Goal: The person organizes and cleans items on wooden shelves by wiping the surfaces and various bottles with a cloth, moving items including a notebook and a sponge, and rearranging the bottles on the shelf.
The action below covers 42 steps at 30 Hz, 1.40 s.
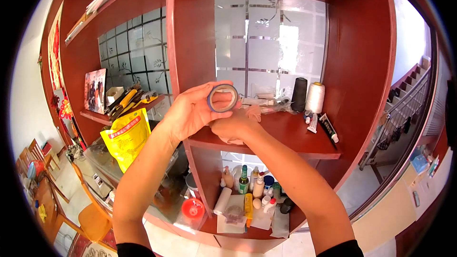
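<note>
My left hand (186, 109) is raised in front of the shelf, its thumb and fingers closed round a roll of blue-edged tape (211, 103). The hole of the roll faces me. Just below and to the right, my right hand (234, 126) is closed on a pale pink cloth (254, 113) at the shelf's front edge. Its fingertips are partly hidden. Clear plastic packaging (266, 102) lies behind the cloth. Farther right, a black thread spool (299, 94) and a white thread spool (315, 97) stand upright.
Tubes (328, 128) lie at the right of the red-brown shelf (295, 138). Several bottles (243, 180) crowd the compartment below. To the left are a yellow pouch (127, 135), tools (128, 99), a framed photo (95, 90) and a wooden chair (93, 216). An upright divider (193, 33) separates the compartments.
</note>
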Each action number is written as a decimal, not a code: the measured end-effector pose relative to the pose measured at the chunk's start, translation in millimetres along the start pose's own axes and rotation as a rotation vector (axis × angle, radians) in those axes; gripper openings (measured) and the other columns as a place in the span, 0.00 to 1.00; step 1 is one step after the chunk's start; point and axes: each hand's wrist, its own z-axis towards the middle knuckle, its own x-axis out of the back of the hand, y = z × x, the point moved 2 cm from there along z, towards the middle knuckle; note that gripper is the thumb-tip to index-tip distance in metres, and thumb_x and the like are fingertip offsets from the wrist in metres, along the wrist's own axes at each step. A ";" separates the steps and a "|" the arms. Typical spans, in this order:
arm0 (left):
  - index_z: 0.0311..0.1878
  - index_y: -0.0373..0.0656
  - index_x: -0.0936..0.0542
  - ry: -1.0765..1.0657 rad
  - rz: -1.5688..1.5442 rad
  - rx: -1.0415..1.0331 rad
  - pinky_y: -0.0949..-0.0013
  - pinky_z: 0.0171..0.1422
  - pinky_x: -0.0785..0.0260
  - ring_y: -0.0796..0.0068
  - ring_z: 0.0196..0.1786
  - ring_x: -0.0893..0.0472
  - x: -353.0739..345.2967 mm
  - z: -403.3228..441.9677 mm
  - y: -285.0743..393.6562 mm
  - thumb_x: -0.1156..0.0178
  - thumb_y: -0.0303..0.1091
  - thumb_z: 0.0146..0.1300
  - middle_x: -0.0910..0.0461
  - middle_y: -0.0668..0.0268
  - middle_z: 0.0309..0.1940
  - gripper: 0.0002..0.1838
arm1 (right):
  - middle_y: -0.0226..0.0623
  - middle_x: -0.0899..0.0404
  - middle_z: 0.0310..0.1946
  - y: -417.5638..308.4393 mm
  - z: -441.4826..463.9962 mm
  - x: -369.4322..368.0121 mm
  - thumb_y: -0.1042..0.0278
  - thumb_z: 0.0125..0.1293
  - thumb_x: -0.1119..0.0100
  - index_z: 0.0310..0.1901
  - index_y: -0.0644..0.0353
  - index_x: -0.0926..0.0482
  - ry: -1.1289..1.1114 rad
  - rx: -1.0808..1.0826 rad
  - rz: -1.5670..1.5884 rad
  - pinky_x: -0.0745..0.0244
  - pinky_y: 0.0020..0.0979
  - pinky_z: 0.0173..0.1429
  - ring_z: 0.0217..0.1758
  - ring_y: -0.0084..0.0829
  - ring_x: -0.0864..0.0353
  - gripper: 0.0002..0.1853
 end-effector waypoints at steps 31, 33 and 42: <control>0.67 0.39 0.33 0.216 0.518 -0.312 0.66 0.68 0.33 0.70 0.62 0.25 -54.6 -29.0 -83.2 0.31 0.22 0.58 0.26 0.59 0.57 0.34 | 0.38 0.19 0.39 72.3 -192.4 50.9 0.65 0.72 0.46 0.53 0.63 0.22 0.869 0.176 0.627 0.25 0.29 0.42 0.37 0.26 0.19 0.14; 0.68 0.38 0.34 0.237 0.362 -0.296 0.68 0.66 0.31 0.73 0.61 0.26 -61.1 -29.7 -84.2 0.32 0.21 0.59 0.26 0.61 0.56 0.33 | 0.36 0.19 0.40 50.9 -203.2 58.4 0.62 0.76 0.50 0.56 0.62 0.23 0.883 0.117 0.986 0.26 0.21 0.42 0.33 0.16 0.22 0.15; 0.68 0.38 0.34 0.071 0.408 -0.254 0.64 0.65 0.31 0.70 0.62 0.26 -103.8 -69.0 -105.3 0.32 0.24 0.59 0.27 0.62 0.58 0.34 | 0.31 0.22 0.45 32.6 -188.5 24.3 0.69 0.72 0.46 0.56 0.63 0.24 0.645 0.156 1.050 0.28 0.26 0.54 0.48 0.21 0.25 0.14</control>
